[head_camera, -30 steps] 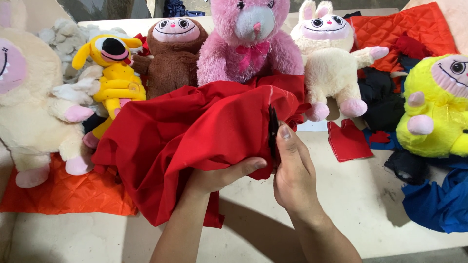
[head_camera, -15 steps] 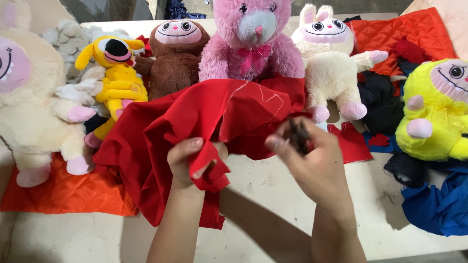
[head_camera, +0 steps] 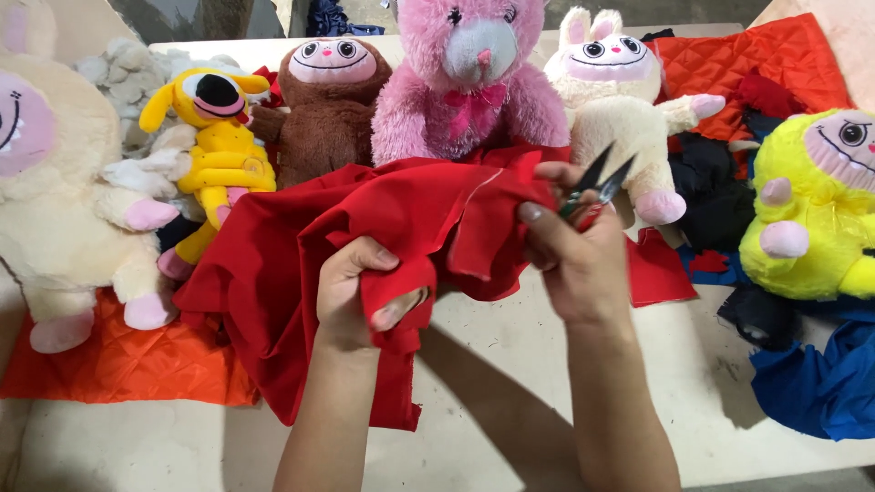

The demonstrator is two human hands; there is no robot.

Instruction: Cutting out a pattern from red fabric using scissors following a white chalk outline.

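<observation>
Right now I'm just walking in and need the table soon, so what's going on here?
A person is working on a red woven cloth at a pale table. The left hand bunches a fold of it; the right hand grips small dark thread snips, blades apart, at the cloth's upper edge. Plush toys, including a pink plush bear, line the back.

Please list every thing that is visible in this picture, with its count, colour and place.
red cloth: 1, red, table centre, held
snips: 1, dark, in right hand
plush toys: 6, cream, yellow, brown, pink, white, lime, around the cloth
quilted fabric: 2, orange, front left, back right
blue fabric: 1, right edge
table: 1, pale
left hand: gripping cloth
right hand: holding snips and cloth
</observation>
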